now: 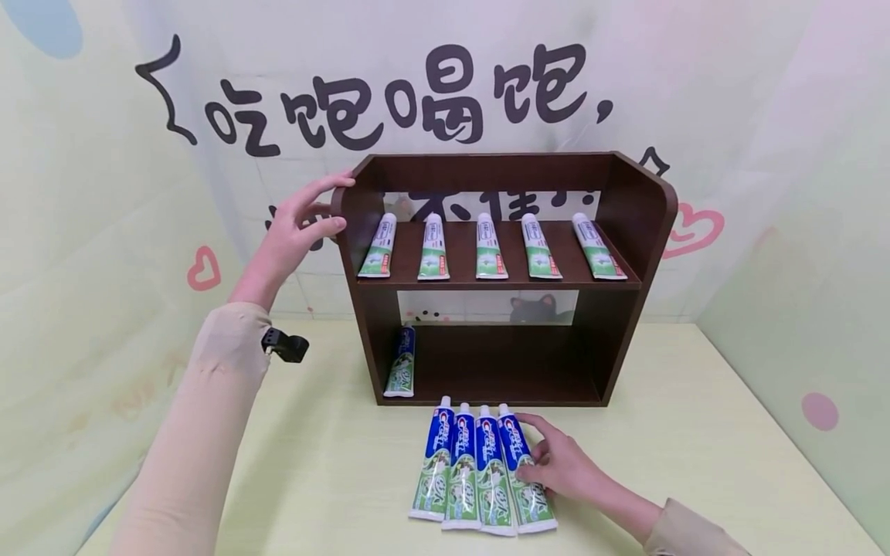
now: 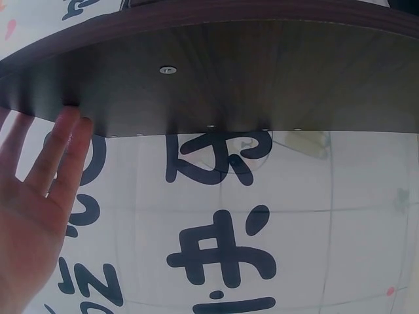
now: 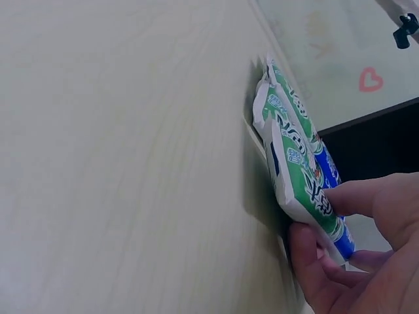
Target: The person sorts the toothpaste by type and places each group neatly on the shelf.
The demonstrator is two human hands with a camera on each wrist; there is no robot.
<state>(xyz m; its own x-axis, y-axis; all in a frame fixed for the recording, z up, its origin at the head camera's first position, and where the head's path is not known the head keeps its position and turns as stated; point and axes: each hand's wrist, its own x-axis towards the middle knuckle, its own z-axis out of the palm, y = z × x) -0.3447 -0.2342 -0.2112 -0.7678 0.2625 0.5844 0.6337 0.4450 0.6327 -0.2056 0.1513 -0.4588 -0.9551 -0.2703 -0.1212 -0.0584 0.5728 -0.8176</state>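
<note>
My left hand [image 1: 292, 228] rests against the left side panel of a dark brown two-tier shelf [image 1: 487, 286]. In the left wrist view its fingers [image 2: 71, 140] reach fairly straight onto the panel's outer face. Several blue-and-green toothpaste tubes [image 1: 462, 479] lie fanned on the table before the shelf, caps toward it. My right hand [image 1: 563, 467] pinches the rightmost toothpaste tube [image 1: 524, 471] between thumb and fingers; the right wrist view shows fingers curled at its edge [image 3: 294, 173]. Another such tube [image 1: 402, 363] sits at the left end of the lower tier.
White-and-green toothpaste tubes [image 1: 490, 247] are spaced in a row along the upper tier. Behind the shelf stands a patterned wall [image 1: 445, 46] with large black characters. The pale table [image 1: 313, 479] extends on both sides of the shelf.
</note>
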